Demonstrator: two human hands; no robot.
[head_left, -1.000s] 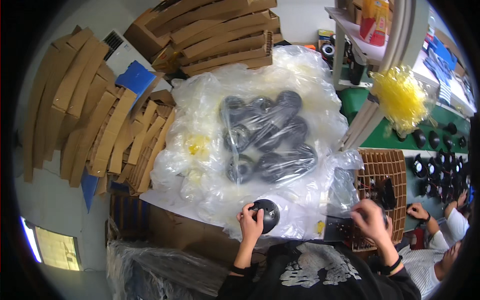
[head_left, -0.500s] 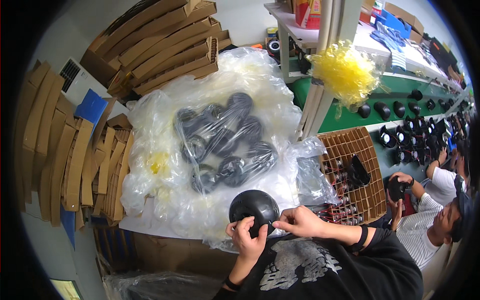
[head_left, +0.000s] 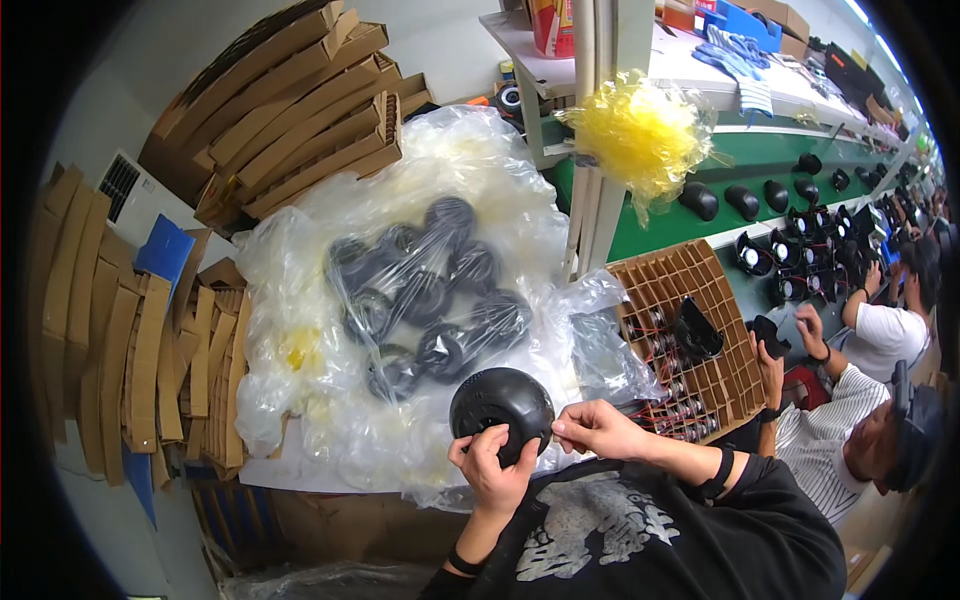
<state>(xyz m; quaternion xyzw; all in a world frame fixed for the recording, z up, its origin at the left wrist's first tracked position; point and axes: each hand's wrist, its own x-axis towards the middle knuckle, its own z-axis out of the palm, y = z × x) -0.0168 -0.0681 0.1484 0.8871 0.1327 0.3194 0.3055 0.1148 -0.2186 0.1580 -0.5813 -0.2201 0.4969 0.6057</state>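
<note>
A round, glossy black plastic shell with a dark opening in its near side is held up in front of my chest. My left hand grips it from below, fingers and thumb curled at the opening. At the shell's right edge, my right hand is closed in a pinch; what lies between its fingertips is too small to make out. Just beyond, several similar black round shells lie under clear plastic film on the table.
Right of the film stands a cardboard divider box holding wired metal parts and a black shell. Folded cardboard is stacked at left. A yellow plastic bundle hangs on a post. Co-workers sit at right beside a green conveyor.
The whole view has shifted slightly. My right fingertips have moved a little outward along the shell's right edge. The nearest co-worker's one hand has come away from a black part.
</note>
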